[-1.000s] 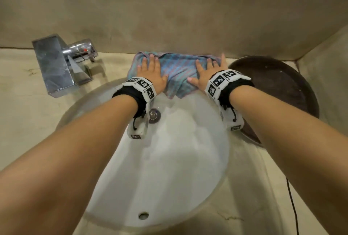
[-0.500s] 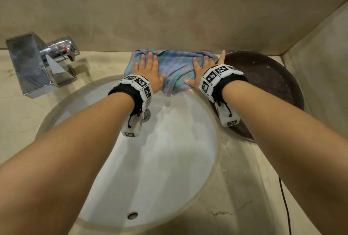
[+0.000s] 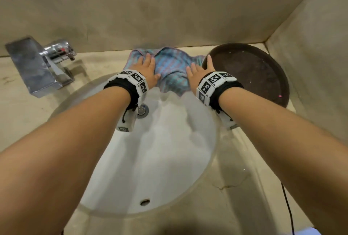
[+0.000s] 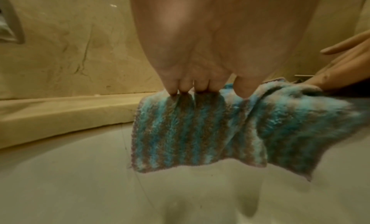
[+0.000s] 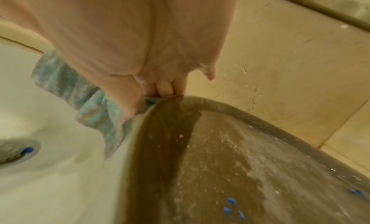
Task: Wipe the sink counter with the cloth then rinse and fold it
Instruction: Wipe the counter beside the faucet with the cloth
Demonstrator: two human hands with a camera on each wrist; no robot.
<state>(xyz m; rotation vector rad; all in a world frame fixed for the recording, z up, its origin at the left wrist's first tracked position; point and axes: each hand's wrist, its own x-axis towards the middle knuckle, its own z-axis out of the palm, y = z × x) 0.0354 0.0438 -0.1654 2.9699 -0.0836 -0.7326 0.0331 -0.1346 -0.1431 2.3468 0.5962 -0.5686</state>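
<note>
Head view: one beige stone counter [image 3: 22, 122] wraps around one white oval basin [image 3: 160, 159], and the striped teal-and-brown cloth [image 3: 171, 69] lies on the far strip of counter behind the basin, its near edge drooping over the rim into the bowl. It sits there, I judge, because that narrow strip between basin and back wall is the stretch being wiped. One dark round tray [image 3: 250, 73] rests on the counter at far right, its left rim touching the cloth. One chrome faucet [image 3: 39, 65] stands at far left, well apart from the cloth.

Two hands work it. The left hand [image 3: 147, 69] lies flat on the cloth's left part, fingers straight and pressing down, grasping nothing; spreading the palm likely gives broad contact for wiping. The right hand [image 3: 200, 70] presses the cloth's right part beside the tray rim, fingers likewise extended, though its wrist view shows them bent somewhat at the tips.

One drain stopper [image 3: 142, 111] and one overflow hole [image 3: 145, 202] mark the basin.
</note>
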